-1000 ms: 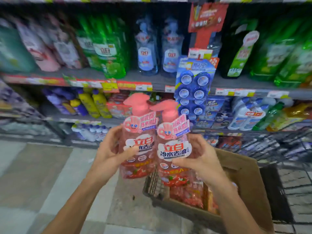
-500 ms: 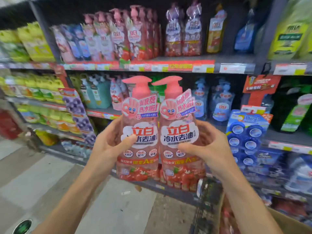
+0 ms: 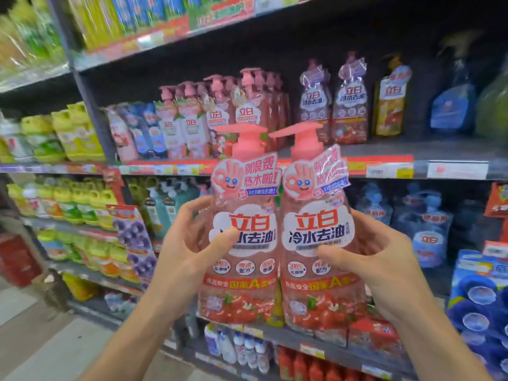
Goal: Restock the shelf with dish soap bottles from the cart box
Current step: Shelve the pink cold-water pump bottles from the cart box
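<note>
Here, left hand (image 3: pixel 189 251) gripping left bottle (image 3: pixel 242 243), right hand (image 3: pixel 376 259) gripping right bottle (image 3: pixel 316 243) (sides touching), both upright.

Left bottle (image 3: pixel 242 243) of clear pinkish plastic under the left hand (image 3: pixel 187 251) fingers, glossy printed film label, right bottle (image 3: pixel 319 243) alike beneath the right hand (image 3: pixel 376 268) thumb, matt smooth pink plastic pump (image 3: pixel 248 138) above the fingertips, crinkly shiny neck tag (image 3: pixel 316 174)

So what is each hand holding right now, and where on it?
Left hand grips the left pink bottle at mid-body; right hand grips the right pink bottle at mid-body.
</note>
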`<state>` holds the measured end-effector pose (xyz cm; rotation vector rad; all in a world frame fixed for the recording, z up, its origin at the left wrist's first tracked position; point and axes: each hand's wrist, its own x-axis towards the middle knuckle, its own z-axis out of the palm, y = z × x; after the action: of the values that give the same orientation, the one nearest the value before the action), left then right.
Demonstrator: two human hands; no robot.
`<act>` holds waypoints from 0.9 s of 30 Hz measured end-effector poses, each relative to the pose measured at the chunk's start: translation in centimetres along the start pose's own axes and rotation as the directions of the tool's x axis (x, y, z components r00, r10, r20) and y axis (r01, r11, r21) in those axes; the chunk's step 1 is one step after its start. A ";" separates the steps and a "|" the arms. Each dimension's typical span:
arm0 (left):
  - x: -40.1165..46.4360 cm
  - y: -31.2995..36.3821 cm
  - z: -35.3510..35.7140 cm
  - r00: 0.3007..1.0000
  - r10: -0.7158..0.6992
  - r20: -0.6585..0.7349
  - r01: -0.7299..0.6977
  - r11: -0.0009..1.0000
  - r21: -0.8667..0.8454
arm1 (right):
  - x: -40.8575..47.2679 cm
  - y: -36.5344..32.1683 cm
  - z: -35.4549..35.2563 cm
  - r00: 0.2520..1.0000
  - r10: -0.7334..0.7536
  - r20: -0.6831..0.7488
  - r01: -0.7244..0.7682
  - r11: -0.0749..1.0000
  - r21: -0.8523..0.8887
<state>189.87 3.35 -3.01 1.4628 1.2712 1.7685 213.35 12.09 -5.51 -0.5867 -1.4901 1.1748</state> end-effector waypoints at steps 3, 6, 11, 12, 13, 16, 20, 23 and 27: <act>4.9 -0.8 -1.3 0.999 0.030 0.032 -0.030 0.999 0.015 | 4.2 0.6 1.2 0.999 -0.032 0.004 0.032 0.999 -0.020; 9.6 -1.5 -1.7 0.996 0.080 0.045 -0.079 0.997 -0.018 | 8.2 0.9 1.9 0.996 -0.078 -0.033 0.079 0.997 0.018; 16.3 -3.3 -1.5 0.988 0.136 0.068 -0.132 0.989 -0.065 | 13.6 1.5 2.3 0.985 -0.129 -0.112 0.127 0.992 -0.025; 17.5 -3.7 -1.4 0.987 0.140 0.084 -0.134 0.988 -0.074 | 14.4 1.7 2.2 0.983 -0.133 -0.124 0.129 0.991 -0.036; 18.5 -4.0 -1.1 0.985 0.143 0.101 -0.134 0.987 -0.087 | 15.1 1.9 1.9 0.981 -0.137 -0.139 0.133 0.990 -0.043; 21.6 -4.5 -0.1 0.979 0.161 0.127 -0.145 0.981 -0.128 | 17.4 2.0 1.0 0.972 -0.149 -0.183 0.139 0.988 -0.062; 25.9 -5.0 1.5 0.965 0.179 0.189 -0.138 0.968 -0.212 | 19.7 1.5 0.0 0.952 -0.197 -0.235 0.176 0.978 -0.109; 29.3 -4.6 2.9 0.950 0.196 0.244 -0.115 0.943 -0.312 | 21.4 0.3 -0.3 0.923 -0.248 -0.293 0.222 0.967 -0.122; 33.4 -3.3 5.4 0.935 0.231 0.271 -0.106 0.907 -0.407 | 24.3 -1.5 -0.6 0.865 -0.350 -0.359 0.293 0.934 -0.205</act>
<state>184.76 34.58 9.35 1.5728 0.6041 1.6855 207.43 32.41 6.54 -0.6005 -1.2701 0.6461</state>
